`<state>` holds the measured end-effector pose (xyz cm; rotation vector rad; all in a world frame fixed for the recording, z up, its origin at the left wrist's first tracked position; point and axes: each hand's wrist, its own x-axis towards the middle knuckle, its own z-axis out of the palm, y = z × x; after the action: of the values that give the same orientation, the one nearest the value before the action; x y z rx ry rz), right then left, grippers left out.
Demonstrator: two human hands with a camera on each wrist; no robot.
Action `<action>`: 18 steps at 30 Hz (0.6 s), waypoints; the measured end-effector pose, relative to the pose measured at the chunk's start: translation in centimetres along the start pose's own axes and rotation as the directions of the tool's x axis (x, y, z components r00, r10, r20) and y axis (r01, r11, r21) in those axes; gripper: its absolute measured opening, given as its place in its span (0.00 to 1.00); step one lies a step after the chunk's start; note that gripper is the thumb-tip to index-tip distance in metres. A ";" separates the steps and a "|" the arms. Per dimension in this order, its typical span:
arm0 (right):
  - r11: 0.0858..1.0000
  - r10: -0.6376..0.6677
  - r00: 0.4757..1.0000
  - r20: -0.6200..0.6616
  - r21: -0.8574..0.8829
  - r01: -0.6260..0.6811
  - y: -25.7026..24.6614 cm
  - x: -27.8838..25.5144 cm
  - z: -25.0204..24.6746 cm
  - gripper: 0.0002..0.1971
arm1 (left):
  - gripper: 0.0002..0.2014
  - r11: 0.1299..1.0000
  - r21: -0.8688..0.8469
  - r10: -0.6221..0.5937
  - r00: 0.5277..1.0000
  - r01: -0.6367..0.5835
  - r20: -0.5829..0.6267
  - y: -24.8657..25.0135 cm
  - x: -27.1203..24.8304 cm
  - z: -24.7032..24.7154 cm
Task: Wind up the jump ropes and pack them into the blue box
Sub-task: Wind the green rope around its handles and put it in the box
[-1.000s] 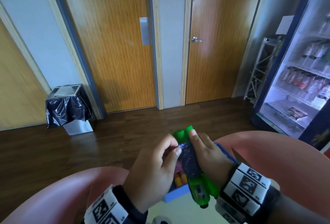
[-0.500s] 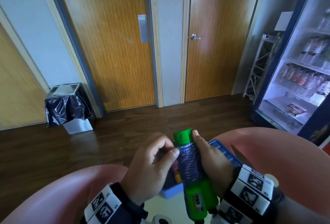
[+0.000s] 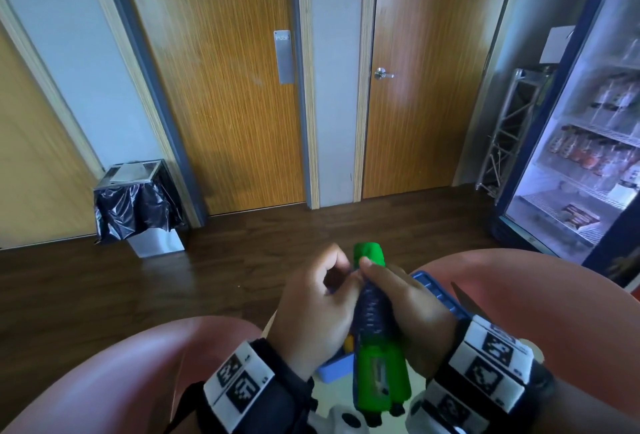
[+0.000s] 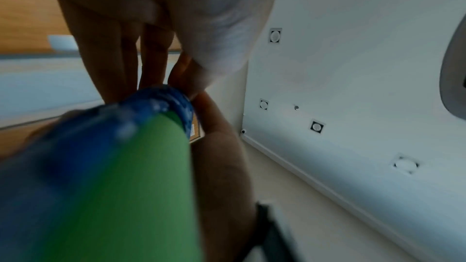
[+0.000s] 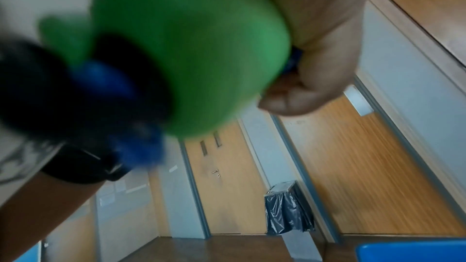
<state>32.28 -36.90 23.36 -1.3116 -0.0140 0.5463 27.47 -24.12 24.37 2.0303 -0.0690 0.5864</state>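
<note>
**Rope Almost Wound**

The right hand [image 3: 412, 316] gripped the green jump rope [image 3: 375, 326] above the blue box [image 3: 438, 291]. The left hand [image 3: 317, 305] had slid up, pinching the blue cord near the top. Winding looked nearly done.

Left hand [image 3: 317, 309] is raised in front of the body, fingers curled, thumb and forefinger pinching at the wound jump rope [image 3: 375, 316]. Right hand [image 3: 412, 316] faces it, fingers wrapped around the same bundle in a closed grip. Both wrists carry marker-patterned bands.
</note>
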 end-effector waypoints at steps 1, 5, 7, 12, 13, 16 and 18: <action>0.998 0.019 0.999 0.037 0.059 -0.022 -0.1 -0.2 -0.2 0.29 | 0.12 0.999 -0.038 -0.008 1.000 0.009 0.009 0.3 0.1 0.0; 0.948 0.066 0.979 0.193 0.295 -0.123 -0.8 -1.4 -1.0 0.30 | 0.06 0.974 -0.215 -0.041 0.989 0.072 0.144 1.1 0.8 -0.3; 0.934 0.078 0.969 0.234 0.324 -0.153 -1.3 -2.0 -1.4 0.28 | 0.08 0.994 -0.101 0.057 0.990 -0.044 0.127 1.5 0.9 -0.3; 0.925 0.046 0.953 0.301 0.348 -0.154 -2.3 -2.9 -2.9 0.37 | 0.05 0.897 0.122 0.404 0.901 -0.424 0.158 3.8 1.5 0.3; 0.926 0.033 0.949 0.312 0.348 -0.147 -2.4 -3.0 -3.4 0.38 | 0.06 0.883 0.128 0.427 0.887 -0.451 0.176 4.3 1.7 0.6; 0.930 -0.026 0.936 0.351 0.351 -0.106 -3.2 -3.5 -4.8 0.39 | 0.07 0.878 0.103 0.437 0.871 -0.467 0.224 5.4 2.2 1.7; 0.927 -0.042 0.928 0.370 0.361 -0.102 -3.8 -3.6 -5.8 0.38 | 0.09 0.909 0.020 0.398 0.881 -0.416 0.254 5.9 2.6 2.8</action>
<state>32.32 -44.17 26.27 -0.8210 -0.1951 0.7782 29.10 -29.05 29.16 2.1659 -0.6471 0.5978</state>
